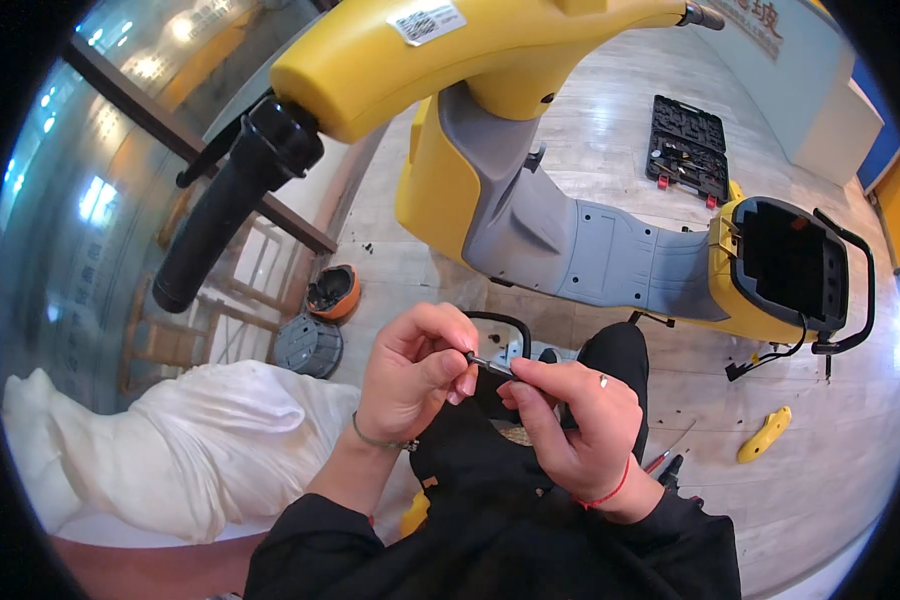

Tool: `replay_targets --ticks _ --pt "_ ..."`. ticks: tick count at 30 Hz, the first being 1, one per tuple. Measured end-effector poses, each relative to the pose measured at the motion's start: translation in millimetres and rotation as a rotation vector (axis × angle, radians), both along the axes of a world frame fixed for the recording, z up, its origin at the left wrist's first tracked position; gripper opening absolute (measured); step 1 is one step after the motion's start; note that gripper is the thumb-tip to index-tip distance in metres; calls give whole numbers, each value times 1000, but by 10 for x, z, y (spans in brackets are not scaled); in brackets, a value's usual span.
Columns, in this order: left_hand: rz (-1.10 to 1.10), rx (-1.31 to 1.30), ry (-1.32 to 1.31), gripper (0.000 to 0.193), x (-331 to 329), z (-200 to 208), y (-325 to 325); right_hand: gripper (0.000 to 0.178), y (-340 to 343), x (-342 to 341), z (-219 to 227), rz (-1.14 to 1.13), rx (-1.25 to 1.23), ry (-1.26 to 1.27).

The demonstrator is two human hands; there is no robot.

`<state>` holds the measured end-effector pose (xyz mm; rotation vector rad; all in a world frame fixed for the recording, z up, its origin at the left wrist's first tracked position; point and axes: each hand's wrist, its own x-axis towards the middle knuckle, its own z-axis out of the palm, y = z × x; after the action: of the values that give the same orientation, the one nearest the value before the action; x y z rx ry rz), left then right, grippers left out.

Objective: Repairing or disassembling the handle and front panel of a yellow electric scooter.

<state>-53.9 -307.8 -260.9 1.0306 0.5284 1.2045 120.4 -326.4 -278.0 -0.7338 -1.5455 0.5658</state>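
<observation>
In front of my lap, both hands are raised and pinched close together. My left hand (pixel 422 362) holds a small black part (pixel 470 356) between thumb and fingertips. With thumb and forefinger, my right hand (pixel 582 415) grips a slim metal rod (pixel 497 370) whose tip points at the black part. Rod and part lie nearly in line; whether they touch is too small to tell. Beyond my hands stands a yellow and grey scooter (pixel 600 255), its seat opening (pixel 785 262) uncovered and a cable hanging below.
An open black tool case (pixel 688 150) lies on the floor behind the scooter. Left are an orange bowl-shaped container (pixel 335 292), a grey round container (pixel 308 346) and a white sculpture (pixel 200 440). A yellow panel (pixel 765 435) and red screwdriver (pixel 657 462) lie right. The handlebar grip (pixel 210 220) juts toward me.
</observation>
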Motion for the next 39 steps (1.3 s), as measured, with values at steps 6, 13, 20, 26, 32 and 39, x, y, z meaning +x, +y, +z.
replay_targets --ticks 6,13,20,26,32,39 --pt "15 13 35 17 -57 28 61 26 44 -27 60 -8 65 -13" --pt "35 -19 109 18 -116 118 210 26 263 -127 15 -56 172 -101" --pt "301 29 204 12 75 329 412 23 544 -427 4 43 -68 135" --pt "530 44 198 11 201 474 631 15 830 -693 167 275 -308 552" --pt "579 69 126 16 263 514 783 15 1093 -825 200 375 -287 730" --pt "663 156 192 28 279 542 777 16 1195 -921 265 518 -372 855"
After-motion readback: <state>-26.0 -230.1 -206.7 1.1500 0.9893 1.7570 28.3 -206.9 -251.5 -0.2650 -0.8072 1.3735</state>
